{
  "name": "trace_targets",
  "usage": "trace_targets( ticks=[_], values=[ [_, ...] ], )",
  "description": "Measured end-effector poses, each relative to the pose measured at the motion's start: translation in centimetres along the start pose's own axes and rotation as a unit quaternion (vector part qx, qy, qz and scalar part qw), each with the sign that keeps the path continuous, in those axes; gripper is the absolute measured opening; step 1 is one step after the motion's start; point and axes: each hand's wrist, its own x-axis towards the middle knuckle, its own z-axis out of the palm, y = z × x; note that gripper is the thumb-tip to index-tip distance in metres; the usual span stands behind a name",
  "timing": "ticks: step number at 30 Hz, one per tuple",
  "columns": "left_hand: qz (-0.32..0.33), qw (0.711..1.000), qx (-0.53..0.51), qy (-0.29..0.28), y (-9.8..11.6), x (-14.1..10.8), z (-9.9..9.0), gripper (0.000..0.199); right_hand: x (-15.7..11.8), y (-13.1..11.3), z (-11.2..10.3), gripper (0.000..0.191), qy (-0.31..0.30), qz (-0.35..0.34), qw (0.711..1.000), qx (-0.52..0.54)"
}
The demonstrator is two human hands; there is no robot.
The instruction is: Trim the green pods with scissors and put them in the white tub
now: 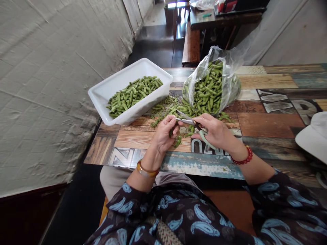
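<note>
My right hand point(214, 131) grips a pair of scissors point(203, 135) with pale green handles, its blades parted and pointing left. The blade tips reach the fingertips of my left hand point(167, 132), which is closed round a green soybean pod point(171, 131), mostly hidden by the fingers. Just beyond both hands, loose pods and small trimmings point(167, 103) lie on the table. A white plastic tub point(133, 117) with many pods in it stands at the far left. At the far right of my hands, an open clear plastic bag point(228, 90) bulges with more pods.
The patchwork wood-pattern table point(265, 124) runs off to the right, where a white cap point(314, 131) lies near its edge. A pale wall point(46, 88) rises close on the left. Behind stand a wooden bench point(191, 44) and another table point(224, 20).
</note>
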Motion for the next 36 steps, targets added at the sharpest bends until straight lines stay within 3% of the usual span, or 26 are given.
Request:
trace_targets(
  ticks=[8,13,28,33,36],
  values=[
    [0.01,0.998,0.054,-0.04,-1.0,-0.2,0.5,0.041,0.1,-0.2,0.4,0.045,0.002,-0.031,0.999,0.04],
    [0.04,0.993,0.094,-0.051,-1.0,-0.5,1.0,0.036,0.0,-0.2,0.1,0.038,-0.006,-0.016,0.999,0.033],
    [0.016,0.989,0.145,-0.006,-0.8,-1.1,0.4,0.029,-0.5,0.3,-0.1,0.037,-0.027,-0.043,0.998,-0.022],
    [0.024,0.991,0.123,0.038,0.7,-2.2,-0.9,0.018,-0.5,0.6,-0.5,0.035,0.013,-0.021,0.999,-0.024],
    [0.044,0.976,0.205,0.05,1.3,-3.1,-2.1,0.03,-0.3,1.1,-1.0,0.038,0.069,-0.001,0.997,-0.03]
  ],
)
